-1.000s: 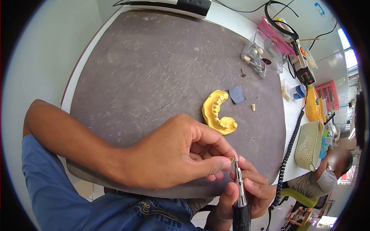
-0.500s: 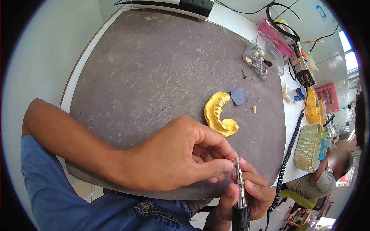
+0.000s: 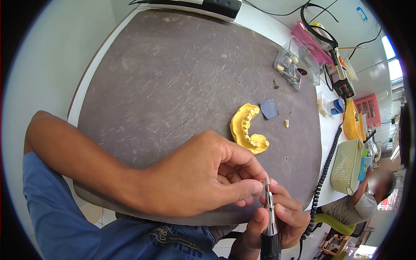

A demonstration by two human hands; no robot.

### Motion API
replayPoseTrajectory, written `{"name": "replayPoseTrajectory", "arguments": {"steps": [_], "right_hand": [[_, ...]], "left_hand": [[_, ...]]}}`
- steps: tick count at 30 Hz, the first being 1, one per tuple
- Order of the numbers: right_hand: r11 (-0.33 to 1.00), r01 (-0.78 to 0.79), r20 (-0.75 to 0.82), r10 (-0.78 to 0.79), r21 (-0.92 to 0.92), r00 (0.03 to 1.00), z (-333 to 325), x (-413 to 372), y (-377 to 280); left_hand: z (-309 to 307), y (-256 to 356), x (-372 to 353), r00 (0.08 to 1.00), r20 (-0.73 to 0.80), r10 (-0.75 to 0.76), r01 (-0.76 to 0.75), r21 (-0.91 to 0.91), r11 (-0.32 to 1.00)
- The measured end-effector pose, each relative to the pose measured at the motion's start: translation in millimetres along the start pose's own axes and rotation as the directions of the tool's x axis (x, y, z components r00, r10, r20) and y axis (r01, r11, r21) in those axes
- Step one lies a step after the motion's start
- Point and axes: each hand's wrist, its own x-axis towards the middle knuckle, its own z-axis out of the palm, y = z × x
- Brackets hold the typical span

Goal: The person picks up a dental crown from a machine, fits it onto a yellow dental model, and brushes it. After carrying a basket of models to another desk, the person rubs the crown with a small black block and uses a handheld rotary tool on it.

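My left hand [image 3: 208, 177] is closed, its thumb and index finger pinching a tiny piece [image 3: 262, 183], mostly hidden by the fingertips. Held by my right hand [image 3: 288, 214] is a black and silver rotary handpiece [image 3: 271, 225], its pale pointed tip at the small piece. Beyond my hands a yellow dental model [image 3: 238, 125] lies on the grey mat [image 3: 173, 78]. Beside the model are a dark blue-grey square [image 3: 268, 109] and a small tooth-coloured piece [image 3: 287, 123].
A clear box [image 3: 299, 65] with small parts stands at the mat's upper right, near a small bur [image 3: 276, 84]. Along the right side are a coiled black cord [image 3: 323, 182], a blue-capped container [image 3: 337, 106] and a woven basket [image 3: 345, 169]. Another person [image 3: 364, 199] sits far right.
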Motion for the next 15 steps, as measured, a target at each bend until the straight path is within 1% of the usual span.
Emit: {"name": "replayPoseTrajectory", "arguments": {"steps": [5,8,10,11,13,15], "right_hand": [[1.0,-0.012,0.023,0.013,-0.022,1.0,-2,-1,-1],[1.0,-0.021,0.021,0.021,-0.003,1.0,-2,-2,-3],[0.982,-0.135,0.008,0.138,-0.135,0.99,0,-2,-10],[0.982,-0.135,0.008,0.137,-0.135,0.99,-1,-2,-7],[1.0,-0.031,0.033,0.031,0.0,0.999,-4,-1,0],[1.0,-0.03,0.031,0.03,-0.009,0.999,-3,-1,0]], "left_hand": [[0,1,0,1.0,-0.004,0.0,0.0,-0.007,1.0],[0,0,0,1.0,-0.004,0.003,-0.003,-0.009,1.0],[0,-1,1,1.0,-0.003,0.012,-0.012,-0.015,1.0],[0,-1,1,1.0,-0.006,0.011,-0.011,-0.011,1.0],[0,-1,1,1.0,-0.007,0.008,-0.008,-0.008,1.0],[0,-2,1,1.0,-0.006,0.007,-0.007,-0.01,1.0]]}}
